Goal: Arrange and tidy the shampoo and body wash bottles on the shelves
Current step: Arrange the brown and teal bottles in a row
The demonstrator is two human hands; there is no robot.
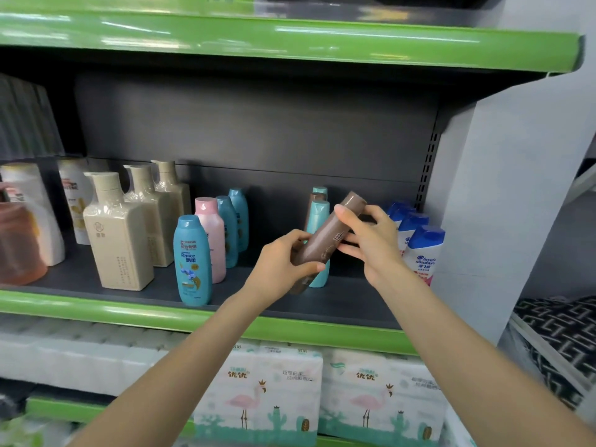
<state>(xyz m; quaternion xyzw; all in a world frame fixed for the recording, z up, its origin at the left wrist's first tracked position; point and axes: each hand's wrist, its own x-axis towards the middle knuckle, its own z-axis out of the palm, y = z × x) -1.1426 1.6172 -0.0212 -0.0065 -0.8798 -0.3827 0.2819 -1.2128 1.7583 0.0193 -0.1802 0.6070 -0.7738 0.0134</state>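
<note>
A brown bottle is tilted above the dark shelf, its cap up to the right. My left hand grips its lower end and my right hand holds its upper part. Behind it stand a teal bottle, another brown one and a further teal one. A teal Rejoice bottle stands near the front edge, with a pink bottle and two teal ones behind it. Beige pump bottles stand to the left, blue-capped Head & Shoulders bottles to the right.
White and orange bottles crowd the far left. A green shelf lip runs along the front, and another green shelf hangs overhead. Tissue packs fill the shelf below. A grey upright closes off the right.
</note>
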